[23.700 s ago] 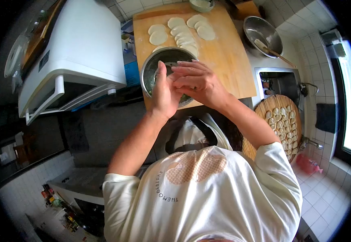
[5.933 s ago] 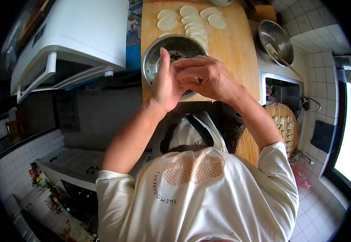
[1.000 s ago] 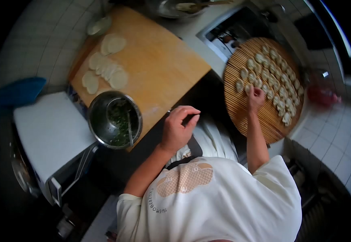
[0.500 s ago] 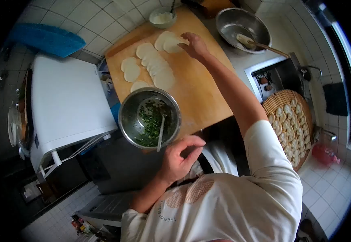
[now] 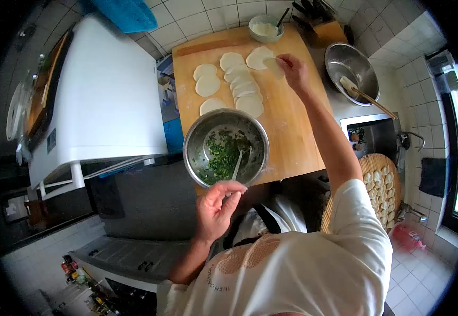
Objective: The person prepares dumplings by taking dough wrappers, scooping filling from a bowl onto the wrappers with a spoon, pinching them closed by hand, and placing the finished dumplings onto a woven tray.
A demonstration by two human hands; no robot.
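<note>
Between the fingertips of my right hand (image 5: 295,73) is a thin round dumpling wrapper (image 5: 274,68), raised at the far side of the wooden board. Beside it lies another pale wrapper (image 5: 259,58). My left hand (image 5: 215,210) is at the near rim of a steel mixing bowl (image 5: 191,152), fingers loosely curled and thumb slightly apart, with no object visible in it. Chopped green filling (image 5: 221,158) is in the bowl. A spoon (image 5: 237,166) leans there, its handle end near or behind my left fingers; contact cannot be made out.
More wrappers (image 5: 243,87) lie on the wooden board (image 5: 292,131). A small bowl of white paste (image 5: 266,30) stands at its far edge. To the right are a steel basin (image 5: 363,66), a sink (image 5: 384,134) and a round mat of folded dumplings (image 5: 379,195). A white appliance (image 5: 107,100) is left.
My right hand has taken hold of a wrapper and lifted it. My left hand has come closer to the spoon handle, thumb and fingers nearer together. The view has shifted, moving the scene rightward.
</note>
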